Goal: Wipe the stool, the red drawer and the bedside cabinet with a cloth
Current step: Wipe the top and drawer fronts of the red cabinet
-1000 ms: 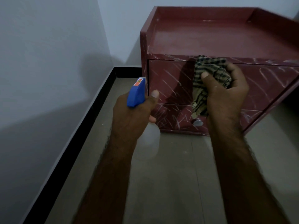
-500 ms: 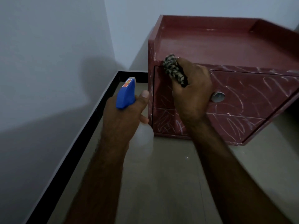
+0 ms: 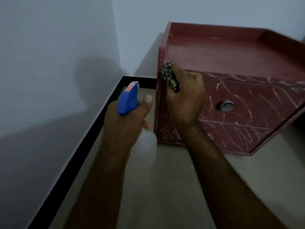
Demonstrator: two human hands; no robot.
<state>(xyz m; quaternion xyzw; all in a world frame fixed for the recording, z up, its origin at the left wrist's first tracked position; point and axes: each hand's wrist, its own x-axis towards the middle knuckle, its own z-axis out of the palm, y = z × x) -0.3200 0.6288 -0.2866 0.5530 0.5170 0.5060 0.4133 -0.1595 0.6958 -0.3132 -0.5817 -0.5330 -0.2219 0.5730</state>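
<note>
The cloth [image 3: 170, 79], checked dark and pale, was bunched into a tight roll and pressed against the front left corner of the bedside cabinet [image 3: 231, 52], at the top left edge of its upper red drawer [image 3: 257, 103]. The roll's long axis ran slantwise, from the cabinet's front lip down and to the right across the drawer face.

The right hand [image 3: 185, 101] was clenched round the cloth as a fist, its back turned away from the cabinet. Its wrist lay in front of the lower of the cabinet's 2 drawers, and the forearm ran down and away from the cabinet's front.

A round metal knob [image 3: 227, 106] sat at the middle of the upper drawer, to the right of the fist and apart from it. White streaks crossed both drawer fronts.

Just off the cabinet's left side, the left hand [image 3: 127, 124] gripped a spray bottle [image 3: 127, 101]. The fingers were curled round the neck and the thumb lay along the blue head. The nozzle pointed away towards the wall [image 3: 57, 63] left of the cabinet, and the translucent body hung near the cabinet's bottom left corner.

The cabinet stood on a pale floor [image 3: 165, 187].
</note>
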